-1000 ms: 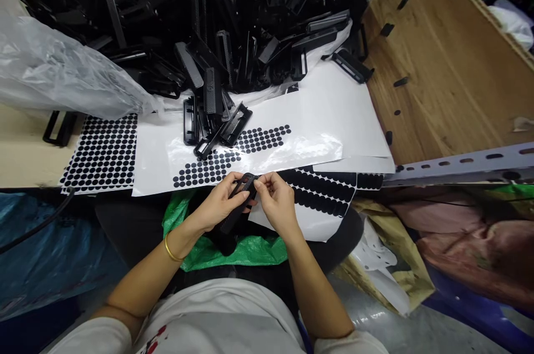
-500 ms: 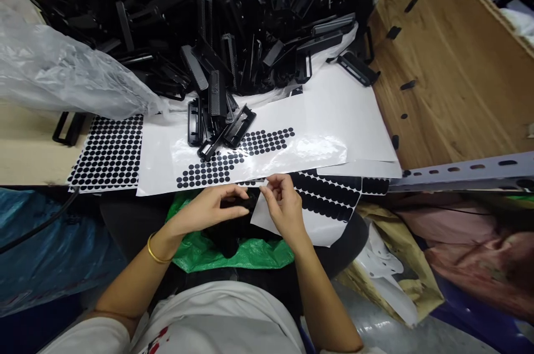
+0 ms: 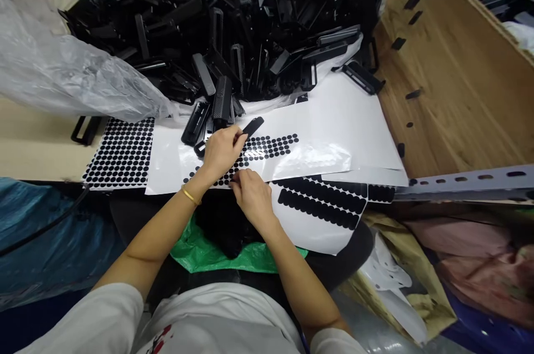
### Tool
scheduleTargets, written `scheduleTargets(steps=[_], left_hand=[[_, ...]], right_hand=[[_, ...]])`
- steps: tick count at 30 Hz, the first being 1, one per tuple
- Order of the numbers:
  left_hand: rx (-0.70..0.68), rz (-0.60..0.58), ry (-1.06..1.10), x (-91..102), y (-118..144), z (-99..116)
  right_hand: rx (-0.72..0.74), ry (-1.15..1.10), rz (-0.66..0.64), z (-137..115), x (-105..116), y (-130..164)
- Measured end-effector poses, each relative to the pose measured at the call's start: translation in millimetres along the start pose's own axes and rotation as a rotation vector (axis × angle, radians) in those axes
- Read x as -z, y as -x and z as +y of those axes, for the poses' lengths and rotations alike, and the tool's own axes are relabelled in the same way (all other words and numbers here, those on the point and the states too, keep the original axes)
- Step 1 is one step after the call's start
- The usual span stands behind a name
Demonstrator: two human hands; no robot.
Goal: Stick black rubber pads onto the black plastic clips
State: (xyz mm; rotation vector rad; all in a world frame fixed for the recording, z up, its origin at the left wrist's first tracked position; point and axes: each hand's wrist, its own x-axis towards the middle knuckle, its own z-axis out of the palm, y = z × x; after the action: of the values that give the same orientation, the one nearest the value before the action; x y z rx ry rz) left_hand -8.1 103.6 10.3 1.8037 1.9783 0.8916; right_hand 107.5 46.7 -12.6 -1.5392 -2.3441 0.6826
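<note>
My left hand (image 3: pixel 221 151) reaches forward onto the white sticker sheet (image 3: pixel 317 148) and grips a long black plastic part (image 3: pixel 251 126) at the near edge of the pile. My right hand (image 3: pixel 251 196) rests at the sheet's near edge, fingertips on the rows of black round stickers (image 3: pixel 267 147); whether it pinches one I cannot tell. A big heap of black plastic parts (image 3: pixel 233 25) fills the table behind. More parts lie in a green bag (image 3: pixel 233 254) on my lap.
Another dotted sticker sheet (image 3: pixel 120 153) lies at left, and a sheet of oval black stickers (image 3: pixel 321 201) at right. Crumpled clear plastic (image 3: pixel 62 75) covers the left table. A wooden board (image 3: pixel 454 75) and a grey slotted metal bar (image 3: pixel 463 184) stand at right.
The part held in both hands over my lap is gone. My left hand has reached forward to a part by the pile, and my right hand moved left onto the round stickers.
</note>
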Motion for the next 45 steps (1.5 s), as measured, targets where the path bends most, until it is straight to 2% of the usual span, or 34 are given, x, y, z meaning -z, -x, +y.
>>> scheduleTargets(steps=[2,4,7,10,13,16,27,33,36,39,43,45], left_hand=[[0.024,0.074,0.262,5.8,17.4,-7.7],[0.151,0.055,0.589,6.8,37.5,-13.7],[0.419,-0.119,1.054,1.3,64.7,-16.3],[0.582,-0.240,1.276,-5.0,81.6,-11.6],[0.656,-0.281,1.344,-7.3,88.1,-4.6],[0.664,-0.270,1.360,-7.4,89.1,1.0],[0.566,-0.195,1.235,-10.5,94.2,5.8],[0.616,-0.362,1.373,-9.1,86.0,7.8],[0.656,-0.398,1.443,-14.8,80.6,10.7],[0.644,-0.419,1.494,-24.7,77.0,13.1],[0.619,-0.445,1.496,-34.2,74.6,13.9],[0.620,-0.440,1.486,-35.9,74.1,13.4]], right_hand=[[0.009,-0.053,-0.008,2.5,-0.4,0.2],[-0.017,-0.226,-0.002,6.3,1.9,1.4],[-0.102,-0.659,0.054,10.7,8.0,5.3],[-0.195,-0.939,0.128,11.2,12.7,10.7],[-0.250,-0.955,0.168,9.3,14.4,15.1],[-0.260,-0.889,0.196,7.6,15.0,17.7],[-0.104,-0.499,0.286,7.0,12.3,20.4],[-0.198,-0.287,0.445,35.9,25.8,41.2],[-0.208,-0.171,0.411,52.3,31.1,56.1],[-0.179,-0.062,0.377,60.5,25.6,63.7],[-0.154,-0.002,0.451,65.7,12.9,63.1],[-0.138,0.003,0.447,68.0,9.2,62.4]])
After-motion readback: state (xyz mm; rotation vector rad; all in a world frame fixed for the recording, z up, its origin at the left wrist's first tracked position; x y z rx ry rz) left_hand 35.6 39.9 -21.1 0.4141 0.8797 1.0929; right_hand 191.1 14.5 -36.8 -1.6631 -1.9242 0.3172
